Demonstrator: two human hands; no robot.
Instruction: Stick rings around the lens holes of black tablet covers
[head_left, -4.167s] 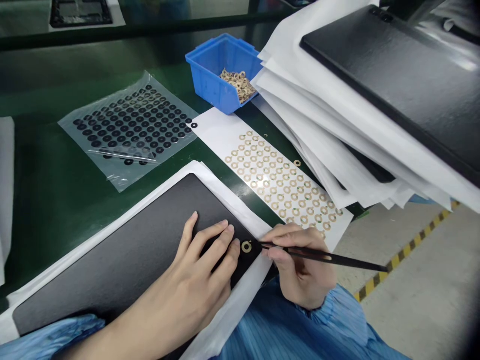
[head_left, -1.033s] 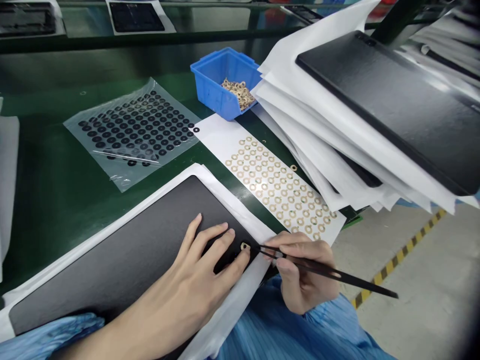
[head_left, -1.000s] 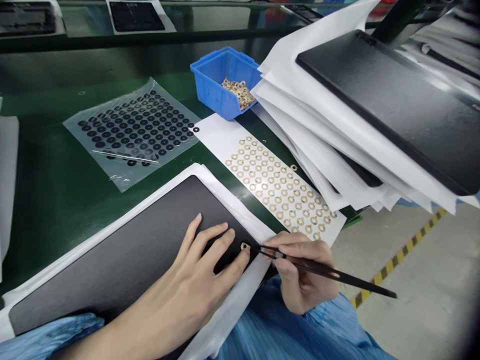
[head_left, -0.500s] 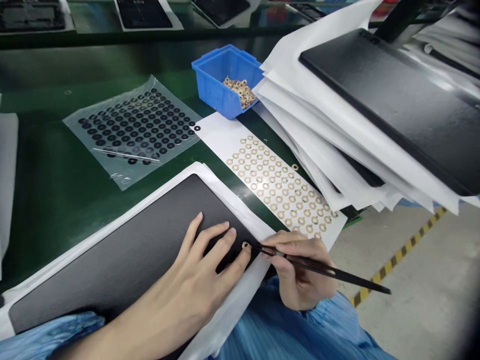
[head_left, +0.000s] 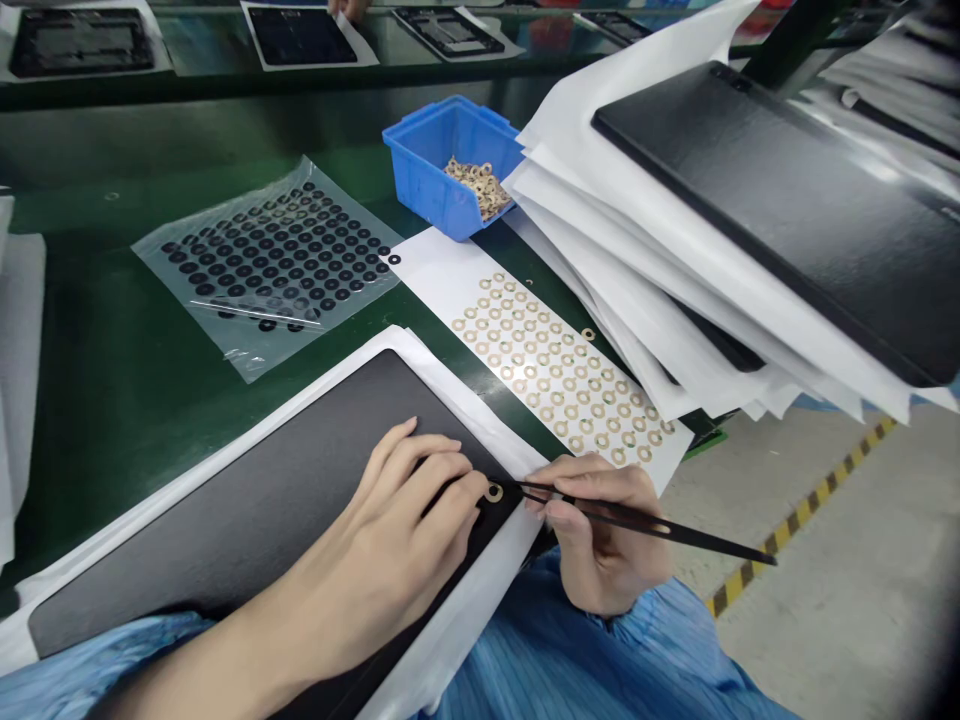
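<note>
A black flat panel (head_left: 247,500), looking like a tablet's back cover, lies on white paper before me. My left hand (head_left: 412,520) rests over its right part, fingers slightly bent and close together, holding nothing that I can see. Just beyond its fingertips a small beige ring (head_left: 493,492) sits around the round hole near the panel's corner. My right hand (head_left: 607,520) is closed on black tweezers (head_left: 667,528), whose tips point at the ring from the right, a little apart from it. A white sheet of beige rings (head_left: 442,270) lies just behind that hand.
A clear sheet with black rings (head_left: 277,260) lies at back left. Behind stands a blue bin (head_left: 427,170) of loose beige rings. At right, black panels (head_left: 780,200) are stacked between papers. A co-worker's hand (head_left: 351,10) shows at the far line, beside several devices.
My left fingers have drawn back and closer together, leaving the ring uncovered. The tweezers' tips have moved slightly away from the ring. Devices on the far line have shifted, and another person's hand has appeared.
</note>
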